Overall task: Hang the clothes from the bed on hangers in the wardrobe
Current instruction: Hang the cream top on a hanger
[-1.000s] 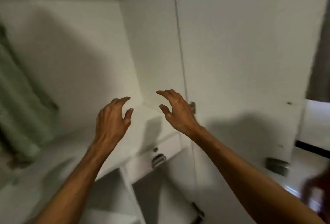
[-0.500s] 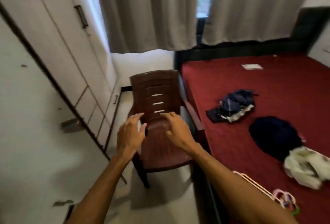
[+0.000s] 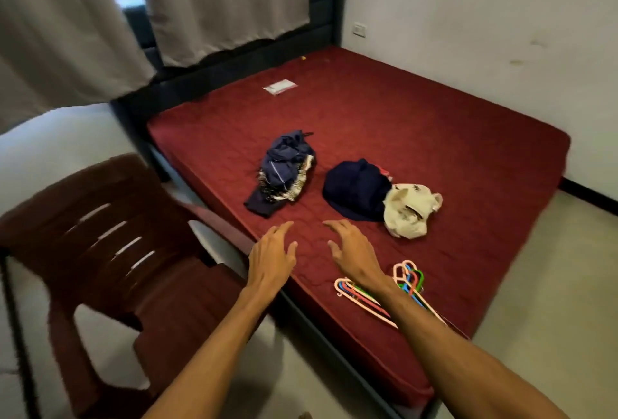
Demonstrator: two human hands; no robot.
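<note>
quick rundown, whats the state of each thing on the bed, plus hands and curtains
left hand, open, holding nothing
right hand, open, holding nothing
blue patterned clothes, crumpled on the bed, unhung
navy garment, crumpled, touching the cream one
cream garment, crumpled, unhung
hangers, bare, lying bunched on the bed
curtains, drawn, narrow gap between them
</note>
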